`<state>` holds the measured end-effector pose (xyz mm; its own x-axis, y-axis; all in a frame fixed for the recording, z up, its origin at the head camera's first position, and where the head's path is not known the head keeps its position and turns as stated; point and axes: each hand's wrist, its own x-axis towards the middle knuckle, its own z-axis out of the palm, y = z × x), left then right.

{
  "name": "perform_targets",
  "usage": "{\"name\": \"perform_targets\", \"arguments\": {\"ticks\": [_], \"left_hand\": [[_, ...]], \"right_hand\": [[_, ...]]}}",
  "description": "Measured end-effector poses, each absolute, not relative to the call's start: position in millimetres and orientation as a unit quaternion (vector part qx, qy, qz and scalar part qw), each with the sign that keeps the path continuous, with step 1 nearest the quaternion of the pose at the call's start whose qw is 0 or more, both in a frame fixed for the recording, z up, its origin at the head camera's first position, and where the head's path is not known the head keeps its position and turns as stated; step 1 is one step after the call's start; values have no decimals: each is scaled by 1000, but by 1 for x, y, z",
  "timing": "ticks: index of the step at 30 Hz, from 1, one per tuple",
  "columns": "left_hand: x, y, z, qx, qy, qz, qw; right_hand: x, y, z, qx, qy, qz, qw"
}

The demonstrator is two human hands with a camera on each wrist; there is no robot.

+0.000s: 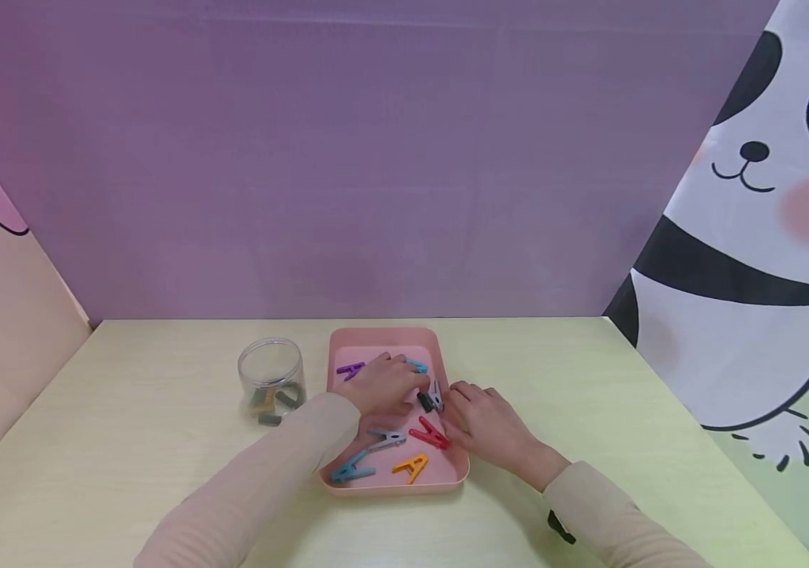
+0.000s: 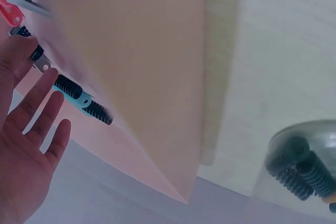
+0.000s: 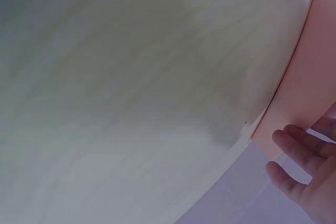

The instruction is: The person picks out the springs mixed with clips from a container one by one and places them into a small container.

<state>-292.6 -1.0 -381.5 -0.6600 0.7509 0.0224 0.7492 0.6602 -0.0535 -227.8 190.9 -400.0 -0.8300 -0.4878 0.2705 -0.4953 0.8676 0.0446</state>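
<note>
My left hand (image 1: pixel 384 385) reaches over a pink tray (image 1: pixel 393 489), its fingers spread and slightly bent. In the left wrist view, its thumb and forefinger stand apart at a small dark ribbed piece (image 2: pixel 38 53); more ribbed pieces (image 2: pixel 69 86) lie beyond the fingertips. Around the hand are clothespins: purple (image 1: pixel 351 368), red (image 1: pixel 429 434), yellow (image 1: pixel 413 467), blue-grey (image 1: pixel 351 469) and pale grey (image 1: pixel 387 439). At the tray's right side, my right hand (image 1: pixel 489 422) touches the wall with loosely bent fingers (image 3: pixel 294 148).
Left of the tray stands a clear round jar (image 1: pixel 271 363) holding several dark ribbed pieces (image 2: pixel 317 174) and something yellowish. The pale wooden table (image 1: pixel 127 442) ends at a purple backdrop (image 1: pixel 347 173). A panda-printed sheet (image 1: pixel 745 347) hangs at the right.
</note>
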Motion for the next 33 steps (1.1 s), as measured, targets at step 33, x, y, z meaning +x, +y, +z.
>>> {"name": "perform_targets", "arguments": {"ticks": [33], "left_hand": [[-292, 0, -385, -398, -917, 16, 11]], "right_hand": [[-228, 192, -399, 263, -954, 4, 144]]}}
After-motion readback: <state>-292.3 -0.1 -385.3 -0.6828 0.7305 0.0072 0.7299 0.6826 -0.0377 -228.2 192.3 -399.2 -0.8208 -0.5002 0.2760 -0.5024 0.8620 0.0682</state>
